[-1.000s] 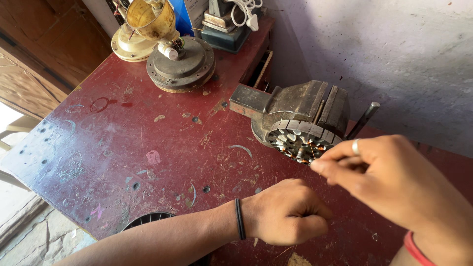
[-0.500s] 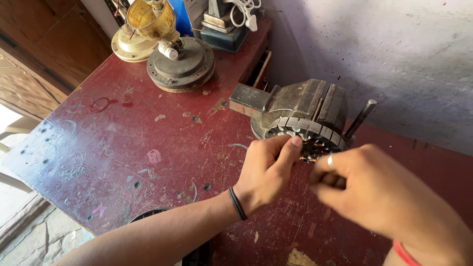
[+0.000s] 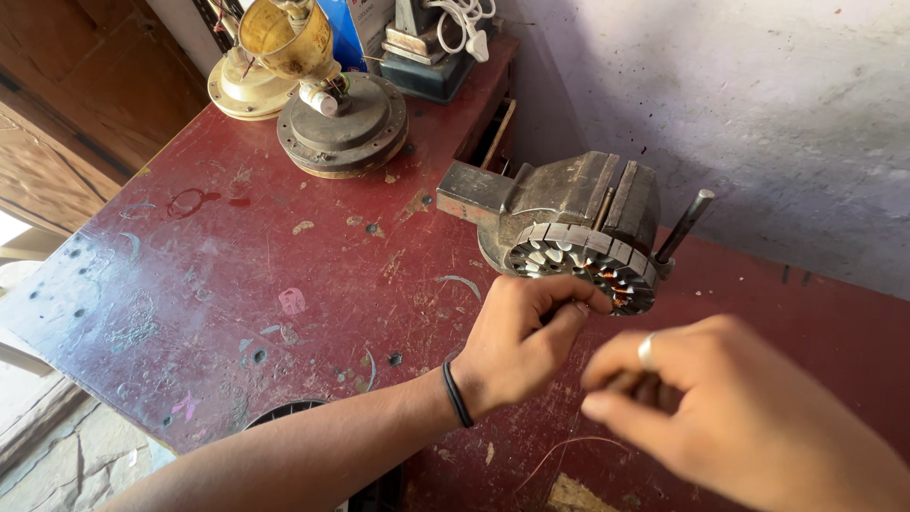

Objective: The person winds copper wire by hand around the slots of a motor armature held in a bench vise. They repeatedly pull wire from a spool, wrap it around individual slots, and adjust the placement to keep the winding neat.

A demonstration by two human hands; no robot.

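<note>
A blue box (image 3: 353, 27) stands at the desk's (image 3: 237, 284) far edge, behind a round motor housing (image 3: 343, 131). The left hand (image 3: 519, 339), wrist bent up, curls its fingers against the near rim of the slotted stator (image 3: 580, 264) clamped in the bench vise (image 3: 578, 204); its open face points near-right. The right hand (image 3: 730, 417) is blurred, fingers pinched shut near the stator.

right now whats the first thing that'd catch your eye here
The slotted metal stator clamped in a bench vise near the middle of the worn red table, with the left hand gripping its front edge. The right hand, blurred and wearing a ring, hovers in the lower right foreground. At the table's far end sits a round motor housing.
</note>
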